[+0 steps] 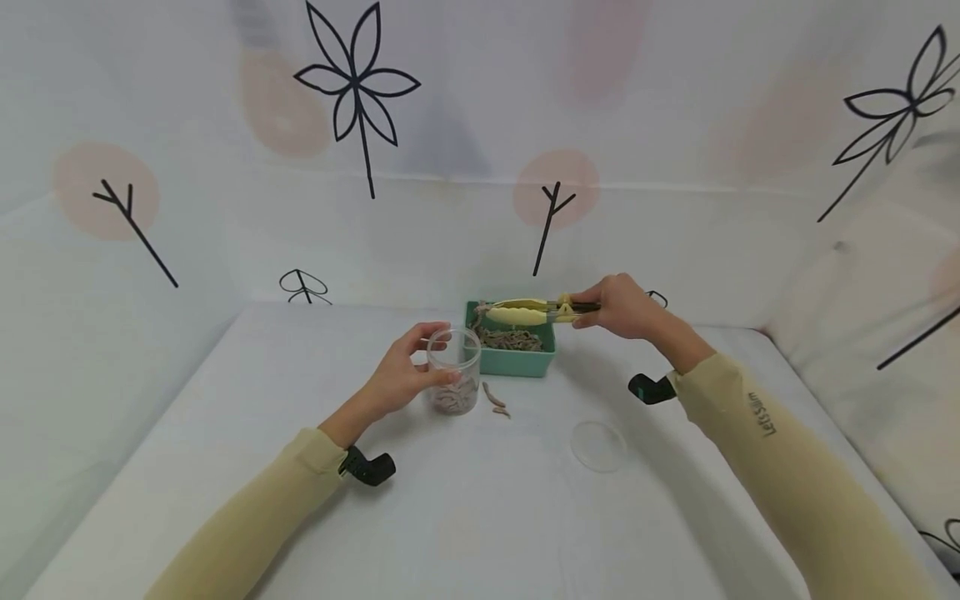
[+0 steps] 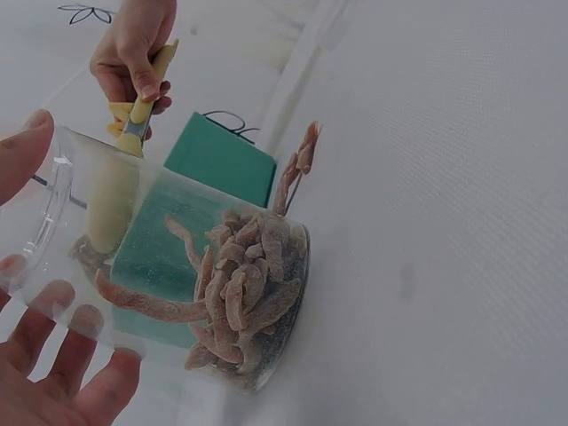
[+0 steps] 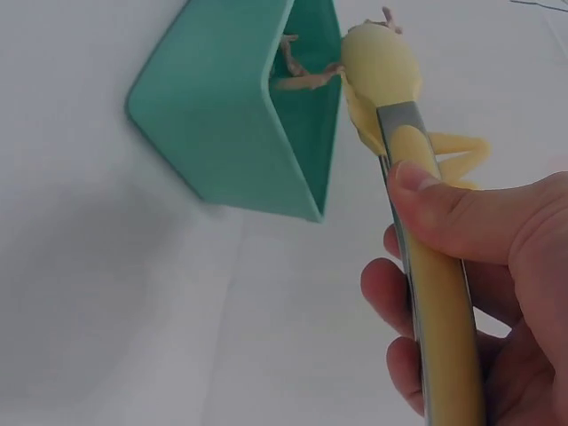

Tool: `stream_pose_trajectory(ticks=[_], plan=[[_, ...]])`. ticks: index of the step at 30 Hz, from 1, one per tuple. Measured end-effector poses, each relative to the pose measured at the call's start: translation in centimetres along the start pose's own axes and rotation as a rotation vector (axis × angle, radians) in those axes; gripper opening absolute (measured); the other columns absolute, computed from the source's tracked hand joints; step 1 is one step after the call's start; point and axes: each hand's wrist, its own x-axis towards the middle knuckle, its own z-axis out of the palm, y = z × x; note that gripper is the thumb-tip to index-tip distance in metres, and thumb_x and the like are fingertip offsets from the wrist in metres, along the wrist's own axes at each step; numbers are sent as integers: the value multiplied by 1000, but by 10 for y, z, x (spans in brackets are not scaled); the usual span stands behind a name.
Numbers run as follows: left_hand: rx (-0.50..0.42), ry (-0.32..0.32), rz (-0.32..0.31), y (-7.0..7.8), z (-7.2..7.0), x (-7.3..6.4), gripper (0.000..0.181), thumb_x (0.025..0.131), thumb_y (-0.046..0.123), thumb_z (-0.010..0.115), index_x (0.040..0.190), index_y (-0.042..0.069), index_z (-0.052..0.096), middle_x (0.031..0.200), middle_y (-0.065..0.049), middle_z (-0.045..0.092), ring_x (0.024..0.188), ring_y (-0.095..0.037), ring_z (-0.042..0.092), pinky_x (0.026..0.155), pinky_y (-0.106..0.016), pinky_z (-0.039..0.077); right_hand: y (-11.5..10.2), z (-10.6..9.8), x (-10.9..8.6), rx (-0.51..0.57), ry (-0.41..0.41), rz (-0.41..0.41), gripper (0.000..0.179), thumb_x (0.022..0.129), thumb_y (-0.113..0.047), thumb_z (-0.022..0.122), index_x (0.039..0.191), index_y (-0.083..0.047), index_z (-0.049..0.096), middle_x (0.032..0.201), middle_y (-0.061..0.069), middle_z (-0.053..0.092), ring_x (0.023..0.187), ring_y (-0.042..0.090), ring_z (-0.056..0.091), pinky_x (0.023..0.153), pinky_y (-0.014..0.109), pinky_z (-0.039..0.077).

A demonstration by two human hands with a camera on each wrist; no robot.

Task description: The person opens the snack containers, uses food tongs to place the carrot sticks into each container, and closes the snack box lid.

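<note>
My left hand holds a clear plastic jar round its upper part, thumb on one side and fingers on the other. Brownish, powdery strips, perhaps dried meat, lie in the jar's bottom. Yellow tongs with metal arms are gripped in my right hand. Their padded tips are over the green box, pinching some strips that dangle by its rim. More strips fill the bottom of that box, which stands just behind and right of the jar.
A few loose strips lie on the white table to the right of the jar. Farther right is a round clear lid, flat on the table. A patterned white cloth wall rises behind the green box.
</note>
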Motion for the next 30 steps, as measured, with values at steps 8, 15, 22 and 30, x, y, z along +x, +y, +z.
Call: stream_pose_trajectory(ticks=[8,15,22,30], plan=[[2,-4,20,-1,1,3,72,85,14,82,146,9,44,141,-13,53,127,-37,47,99,-51,49,-6,-10,-3,-6,-2,2,47,87,-14,78,129,3,63,111,16,72,76,20,52,60,31,41],[0,-7,-10,4,2,3,74,86,9,80,149,6,40,144,-18,49,130,-41,45,101,-54,46,-9,-13,-6,-11,-11,17,48,87,-16,78,129,1,64,109,14,73,79,21,53,62,32,42],[3,-10,-2,0,2,3,76,85,13,81,149,9,40,145,-16,49,129,-38,46,101,-53,47,-27,-29,-16,17,18,-15,47,86,-12,78,129,1,64,109,14,73,78,22,58,62,32,45],[19,0,-16,-1,0,2,73,84,18,82,146,13,45,143,-14,51,126,-34,48,100,-50,48,-53,-34,-24,80,10,-120,46,86,-14,79,128,-1,65,108,11,73,74,18,58,59,29,44]])
